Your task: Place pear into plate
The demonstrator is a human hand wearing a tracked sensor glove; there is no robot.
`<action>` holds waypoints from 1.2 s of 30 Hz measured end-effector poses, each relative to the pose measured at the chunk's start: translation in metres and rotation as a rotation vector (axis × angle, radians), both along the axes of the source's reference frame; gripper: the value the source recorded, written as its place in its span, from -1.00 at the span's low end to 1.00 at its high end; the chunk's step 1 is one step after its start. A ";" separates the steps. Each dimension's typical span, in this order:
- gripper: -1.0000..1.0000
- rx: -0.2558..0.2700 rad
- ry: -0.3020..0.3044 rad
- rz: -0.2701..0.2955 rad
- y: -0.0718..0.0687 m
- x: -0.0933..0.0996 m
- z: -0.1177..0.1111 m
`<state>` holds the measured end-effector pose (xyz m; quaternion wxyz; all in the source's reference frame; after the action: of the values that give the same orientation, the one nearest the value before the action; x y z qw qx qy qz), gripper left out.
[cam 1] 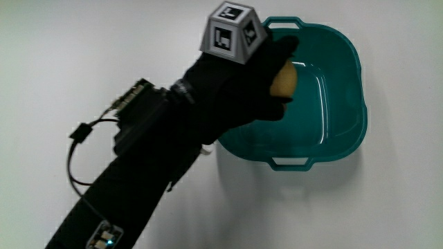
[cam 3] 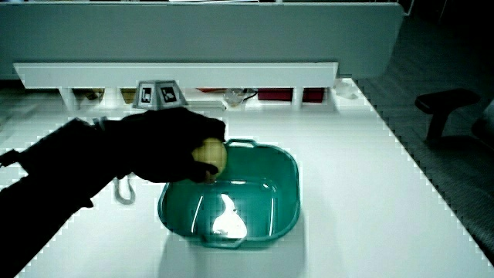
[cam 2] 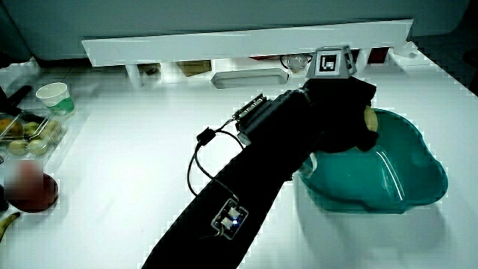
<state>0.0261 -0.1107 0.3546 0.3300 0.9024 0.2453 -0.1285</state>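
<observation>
White table bears a teal plate; hand grips pear.

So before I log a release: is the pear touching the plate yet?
Apart: in a side view the pear, gripped by the hand, hangs clear above the plate.

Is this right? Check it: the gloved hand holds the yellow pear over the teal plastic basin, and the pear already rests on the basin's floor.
Not quite. The gloved hand does hold the yellow pear over the teal plastic basin, but the pear is not resting on the floor: a side view shows it gripped in the fingers above the rim.
</observation>
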 end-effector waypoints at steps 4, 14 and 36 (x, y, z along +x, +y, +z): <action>0.00 -0.060 -0.036 0.003 0.008 0.011 0.019; 0.00 -0.115 -0.078 0.059 0.023 0.028 0.044; -0.20 -0.199 -0.098 0.017 0.024 0.028 0.072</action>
<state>0.0541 -0.0871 0.4267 0.4306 0.8683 0.2228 -0.1052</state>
